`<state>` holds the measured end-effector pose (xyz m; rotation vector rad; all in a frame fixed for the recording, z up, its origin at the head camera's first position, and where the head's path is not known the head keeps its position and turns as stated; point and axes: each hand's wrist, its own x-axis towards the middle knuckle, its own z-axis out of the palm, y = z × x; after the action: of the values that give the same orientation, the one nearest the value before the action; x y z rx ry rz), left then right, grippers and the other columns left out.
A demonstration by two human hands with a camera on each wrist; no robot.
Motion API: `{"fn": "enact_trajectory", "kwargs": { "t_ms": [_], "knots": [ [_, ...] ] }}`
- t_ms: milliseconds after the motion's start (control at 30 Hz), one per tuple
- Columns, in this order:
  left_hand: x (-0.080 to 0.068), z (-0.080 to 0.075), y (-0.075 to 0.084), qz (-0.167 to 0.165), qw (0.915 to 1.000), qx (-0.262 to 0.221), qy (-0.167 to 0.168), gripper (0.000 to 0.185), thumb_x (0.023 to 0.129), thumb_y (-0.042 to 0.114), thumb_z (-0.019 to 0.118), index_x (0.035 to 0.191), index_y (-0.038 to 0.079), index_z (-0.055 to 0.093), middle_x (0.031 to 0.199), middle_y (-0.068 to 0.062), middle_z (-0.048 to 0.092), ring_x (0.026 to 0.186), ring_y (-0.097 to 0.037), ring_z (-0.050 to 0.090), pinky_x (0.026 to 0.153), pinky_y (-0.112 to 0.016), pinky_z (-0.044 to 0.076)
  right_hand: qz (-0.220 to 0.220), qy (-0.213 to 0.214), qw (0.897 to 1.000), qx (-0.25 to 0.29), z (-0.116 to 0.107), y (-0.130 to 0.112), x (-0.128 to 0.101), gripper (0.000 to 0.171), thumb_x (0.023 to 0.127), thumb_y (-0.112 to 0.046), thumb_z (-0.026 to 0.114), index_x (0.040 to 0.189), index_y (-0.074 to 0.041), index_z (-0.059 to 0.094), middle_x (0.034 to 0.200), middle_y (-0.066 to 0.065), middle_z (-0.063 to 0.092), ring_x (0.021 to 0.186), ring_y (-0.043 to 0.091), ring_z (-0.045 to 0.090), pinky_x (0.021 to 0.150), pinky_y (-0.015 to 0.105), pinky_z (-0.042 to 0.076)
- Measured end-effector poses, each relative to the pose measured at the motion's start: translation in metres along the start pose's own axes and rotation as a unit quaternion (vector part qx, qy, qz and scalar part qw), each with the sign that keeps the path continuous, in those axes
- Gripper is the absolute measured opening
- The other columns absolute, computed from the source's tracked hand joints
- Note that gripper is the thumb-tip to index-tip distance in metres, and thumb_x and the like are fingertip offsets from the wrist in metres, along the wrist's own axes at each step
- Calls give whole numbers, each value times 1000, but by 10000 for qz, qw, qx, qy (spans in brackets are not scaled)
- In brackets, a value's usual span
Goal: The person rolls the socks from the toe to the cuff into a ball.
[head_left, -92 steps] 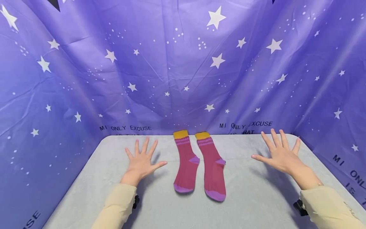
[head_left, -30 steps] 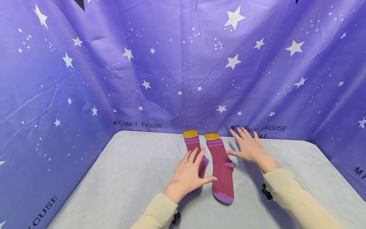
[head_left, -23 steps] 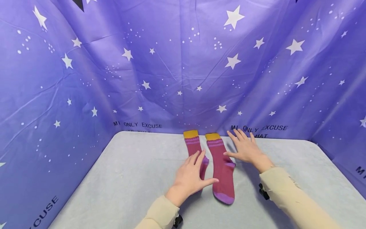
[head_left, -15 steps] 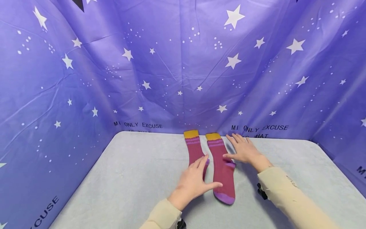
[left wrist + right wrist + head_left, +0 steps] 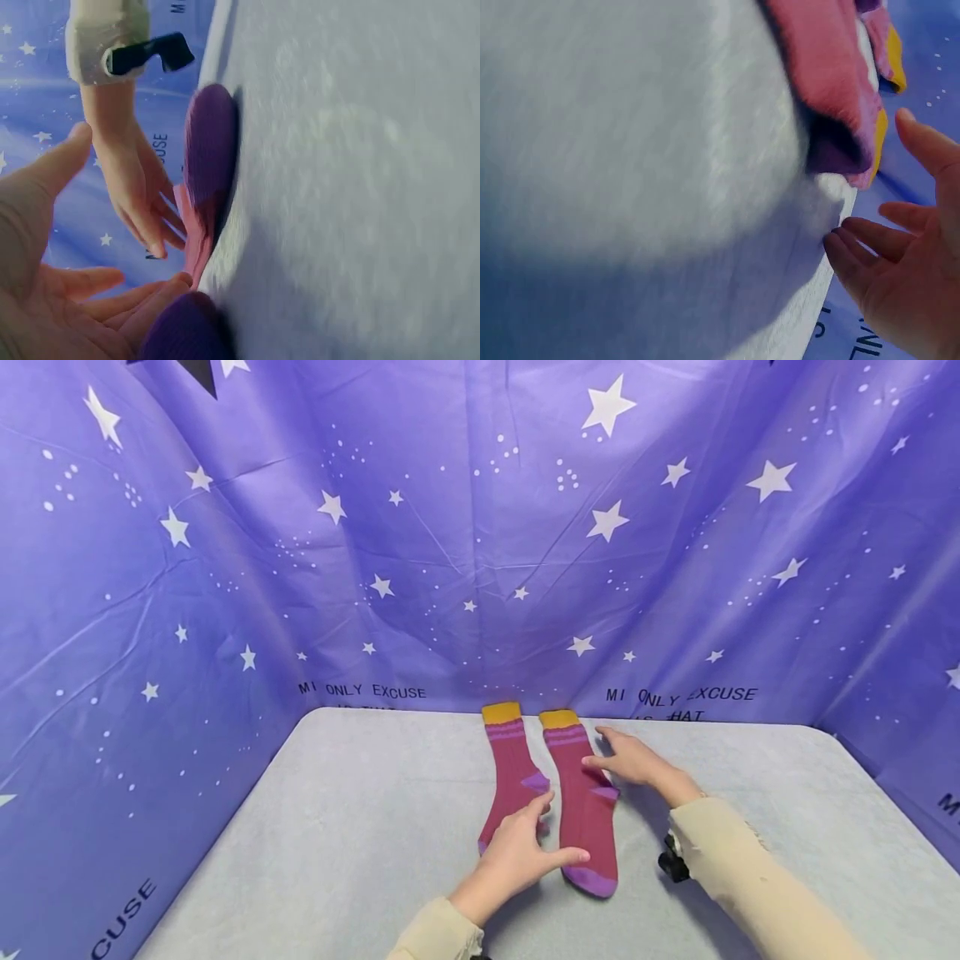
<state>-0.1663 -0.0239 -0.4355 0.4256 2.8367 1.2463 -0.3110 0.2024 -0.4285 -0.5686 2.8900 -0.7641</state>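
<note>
L hand [image 5: 517,857] over left sock [image 5: 513,777] toe; R hand [image 5: 630,762] beside right sock [image 5: 585,802] (fingers relaxed).

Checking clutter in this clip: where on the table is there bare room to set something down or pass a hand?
Bare grey table lies between the left backdrop and the left sock, and right of the right sleeve. The middle is crowded: both socks, left hand, right hand.

Hanging on three sides as a creased purple fabric backdrop [image 5: 465,543], printed with white stars and black lettering. Enclosing a pale grey, soft-surfaced table with rounded corners [image 5: 360,827], and catching even, bright light throughout.
</note>
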Motion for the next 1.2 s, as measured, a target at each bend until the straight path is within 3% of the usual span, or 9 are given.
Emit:
{"fn": "enact_trajectory", "kwargs": {
  "t_ms": [167, 367, 433, 533, 667, 800, 1067, 1133, 1200],
  "knots": [
    [-3, 1, -2, -346, 9903, -1292, -375, 70, 81, 26, 82, 138, -3, 53, 130, -19, 66, 104, -27, 72, 88, -37, 59, 349, -8, 9944, 1000, -2, -4, 2, 68, 96, -27, 62, 141, 17, 37, 131, 39, 54, 116, 48, 60, 102, 55, 47],
    [-4, 5, -5, -619, 9735, -2112, -623, 59, 82, 6, 78, 134, -8, 53, 128, -24, 65, 105, -34, 71, 87, -42, 59, 783, -139, 9647, 2512, 0, -7, 8, 60, 99, -14, 58, 140, 22, 32, 128, 40, 52, 100, 34, 67, 86, 38, 60],
    [-5, 8, -6, -654, 9735, -2118, -567, 58, 81, 5, 78, 132, -8, 54, 125, -22, 67, 102, -32, 73, 84, -38, 60, 888, -134, 9554, 2812, 1, -7, 10, 59, 99, -9, 56, 140, 24, 30, 125, 39, 52, 98, 31, 67, 84, 36, 60],
    [-6, 10, -6, -679, 9776, -1946, -430, 56, 80, 8, 80, 128, -6, 57, 117, -17, 72, 92, -24, 75, 76, -28, 59, 1094, -64, 9500, 2923, 3, -8, 11, 56, 97, -5, 56, 137, 26, 32, 118, 36, 57, 92, 23, 67, 80, 34, 61],
    [-8, 13, -6, -725, 9797, -1845, -295, 46, 78, 10, 82, 117, -5, 63, 99, -10, 76, 79, -11, 72, 64, -22, 57, 1352, 99, 9536, 2688, 7, -9, 14, 47, 95, -4, 59, 131, 24, 45, 90, 19, 67, 73, 9, 61, 68, 24, 57],
    [-9, 18, -5, -702, 9825, -1714, -177, 33, 77, 9, 83, 103, -2, 67, 83, -2, 73, 71, -3, 65, 58, -18, 54, 1544, 398, 9583, 2373, 13, -9, 16, 37, 94, -7, 62, 120, 19, 59, 67, -1, 58, 60, 4, 51, 55, 18, 47],
    [-9, 23, -3, -554, 9851, -1629, 68, 27, 74, -3, 81, 99, -1, 69, 74, 0, 71, 60, 1, 59, 51, -15, 51, 1729, 737, 9503, 2482, 19, -6, 16, 23, 93, -8, 64, 103, 13, 64, 65, -3, 56, 59, 5, 51, 52, 19, 46],
    [-9, 20, -3, -529, 9830, -1756, 98, 28, 75, -5, 79, 100, -1, 69, 76, -1, 71, 61, 1, 60, 51, -15, 51, 1670, 730, 9432, 2779, 19, -7, 17, 25, 94, -9, 62, 106, 13, 63, 68, -4, 56, 61, 5, 52, 54, 18, 47],
    [-9, 16, -2, -509, 9811, -1862, 111, 28, 76, -6, 78, 102, 0, 69, 78, -2, 71, 62, 1, 61, 52, -16, 52, 1641, 691, 9297, 3224, 17, -9, 19, 28, 95, -11, 61, 111, 12, 61, 73, -6, 59, 64, 3, 54, 57, 18, 49]
  ]
}}
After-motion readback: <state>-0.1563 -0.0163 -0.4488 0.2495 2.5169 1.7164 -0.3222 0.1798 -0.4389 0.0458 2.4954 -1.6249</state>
